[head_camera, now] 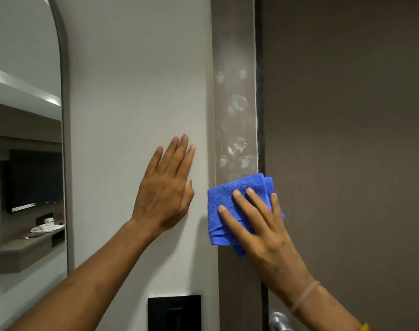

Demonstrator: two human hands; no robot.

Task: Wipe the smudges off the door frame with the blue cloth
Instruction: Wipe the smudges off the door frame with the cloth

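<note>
Hands (pixel 258 225) on smudged door frame (pixel 235 115), grey wall (pixel 132 91)

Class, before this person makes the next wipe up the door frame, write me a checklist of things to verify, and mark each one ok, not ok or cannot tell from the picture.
1. Blue cloth flat against the door frame: ok, the right hand presses it there with spread fingers.
2. Cloth folded into a pad: ok, layered edges show.
3. Left hand clear of the wiping path: ok, it rests flat on the wall beside the frame.
4. Smudges located: ok, whitish marks lie directly above the cloth.
5. Frame already clean: not ok.
6. Cloth damp enough: cannot tell.
</note>
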